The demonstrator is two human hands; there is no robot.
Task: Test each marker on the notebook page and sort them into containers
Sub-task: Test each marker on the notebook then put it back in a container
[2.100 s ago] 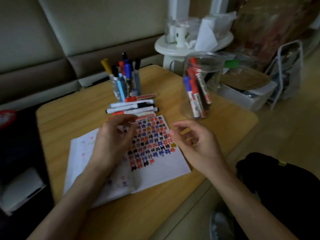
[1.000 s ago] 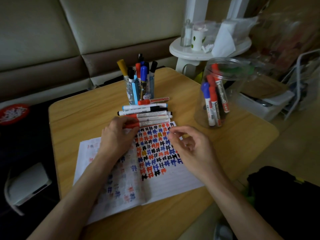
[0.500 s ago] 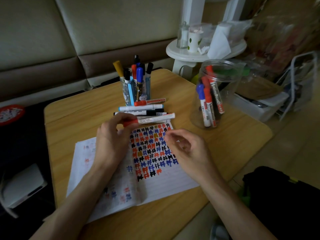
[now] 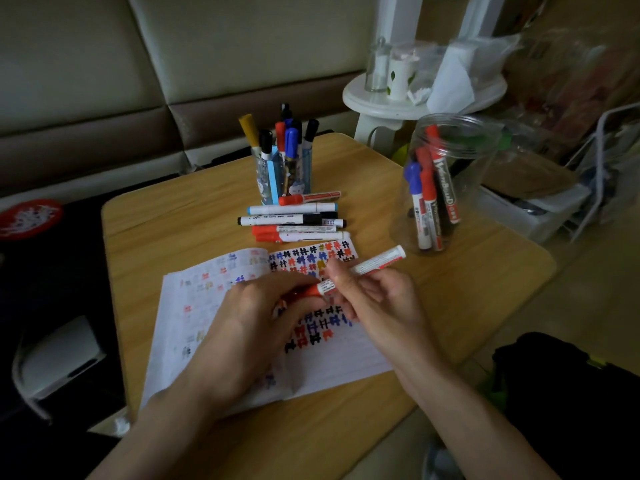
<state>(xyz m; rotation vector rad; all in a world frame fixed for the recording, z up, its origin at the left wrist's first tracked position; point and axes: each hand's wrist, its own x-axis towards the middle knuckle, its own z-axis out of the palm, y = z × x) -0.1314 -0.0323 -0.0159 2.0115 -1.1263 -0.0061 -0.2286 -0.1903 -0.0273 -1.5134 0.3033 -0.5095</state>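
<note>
Holding a white-barrelled, red-capped plastic marker [image 4: 367, 266] over the scribbled paper notebook page [image 4: 346, 355], fingers of the left hand [image 4: 249, 323] grip its cap, those of the right hand [image 4: 381, 299] its barrel, apparently to uncap it.

The notebook [image 4: 346, 355] lies open on the counter [image 4: 173, 230], towards its near edge. Directly behind the notebook, a row of loose markers [image 4: 294, 221] lies crosswise, one behind another. Behind that row stands a pen holder [image 4: 277, 178] with markers upright in it. A jar [image 4: 481, 188] stands right of the row, with markers leaning inside. Above the notebook, a single marker [image 4: 374, 265] spans between the left grip [image 4: 249, 327] and the right grip [image 4: 384, 303]. Behind the counter are a side table [image 4: 381, 105] at right and a sofa [image 4: 207, 46] at left.
</note>
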